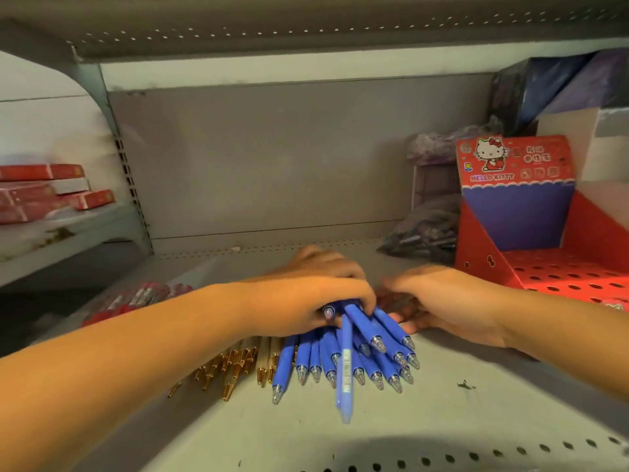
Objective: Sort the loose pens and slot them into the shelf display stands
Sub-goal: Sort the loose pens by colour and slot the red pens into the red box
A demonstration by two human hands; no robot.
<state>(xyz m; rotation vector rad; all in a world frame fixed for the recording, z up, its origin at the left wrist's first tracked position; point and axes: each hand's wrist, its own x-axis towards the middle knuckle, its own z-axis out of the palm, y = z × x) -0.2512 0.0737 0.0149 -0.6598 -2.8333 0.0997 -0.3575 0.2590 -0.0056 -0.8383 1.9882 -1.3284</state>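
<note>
Blue pens [357, 356] bunched in the left hand [316, 301] on the grey shelf [459, 413].
The left hand's fingers curl over the upper ends of the bundle. The tips fan out below the grip toward the camera, and one paler pen [346, 376] juts out farthest. Gold pens [235, 366] lie just left of the grip, beside the blue ones, with red pens [136, 298] farther left. The right hand [442, 301] rests just right of the grip, too blurred to tell whether it holds anything. Beyond it stands the red display stand [483, 264].
</note>
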